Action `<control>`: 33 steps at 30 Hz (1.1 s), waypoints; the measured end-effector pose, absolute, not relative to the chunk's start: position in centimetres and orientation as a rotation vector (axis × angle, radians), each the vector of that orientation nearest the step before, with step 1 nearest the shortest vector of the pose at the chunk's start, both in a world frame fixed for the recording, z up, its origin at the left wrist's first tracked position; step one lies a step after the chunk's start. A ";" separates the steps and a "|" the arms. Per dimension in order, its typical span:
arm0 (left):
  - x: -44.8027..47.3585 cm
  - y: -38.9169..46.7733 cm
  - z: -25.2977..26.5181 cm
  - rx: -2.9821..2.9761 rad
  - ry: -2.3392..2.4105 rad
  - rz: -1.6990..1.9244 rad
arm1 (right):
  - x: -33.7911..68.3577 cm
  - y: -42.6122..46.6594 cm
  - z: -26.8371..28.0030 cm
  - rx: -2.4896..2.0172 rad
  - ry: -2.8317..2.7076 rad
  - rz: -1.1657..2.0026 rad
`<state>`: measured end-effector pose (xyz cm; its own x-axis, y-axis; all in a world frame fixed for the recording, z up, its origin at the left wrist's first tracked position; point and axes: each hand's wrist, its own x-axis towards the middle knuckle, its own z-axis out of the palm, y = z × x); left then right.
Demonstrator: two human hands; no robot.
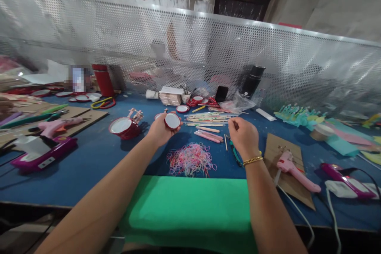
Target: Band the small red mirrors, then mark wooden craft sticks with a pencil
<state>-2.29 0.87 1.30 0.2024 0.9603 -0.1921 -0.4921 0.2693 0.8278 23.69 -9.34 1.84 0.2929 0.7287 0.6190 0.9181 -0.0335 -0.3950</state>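
Observation:
In my left hand [159, 133] is a small round disc [172, 121] with a white face and a red rim, gripped at its edge. Part of another pale round piece shows behind the fingers. My right hand [244, 137], with a gold bracelet at the wrist, is closed above the table; whatever its fingers hold is hidden. Between the hands, thin sticks [208, 118] and pink rods [208, 136] lie on the blue table. Nearer to me is a heap of coloured rubber bands [192, 159]. A red drum-like piece [123, 127] with a white top stands left of my left hand.
Pink glue guns [290, 166] rest on cardboard [272, 149] to the right and on the left. Teal-handled pliers [235, 154] lie beside my right wrist. A perforated metal screen [184, 47] runs behind bottles and a phone [222, 93]. Another person's hand [4, 105] shows far left.

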 end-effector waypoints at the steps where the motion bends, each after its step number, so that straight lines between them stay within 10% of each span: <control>1: -2.3 0.8 1.4 0.701 0.796 1.160 | 23.6 -9.3 1.8 -1.795 -1.501 -0.306; 33: -1.4 0.0 1.3 0.752 0.909 0.954 | 20.5 -8.4 -0.7 -1.805 -1.987 -0.034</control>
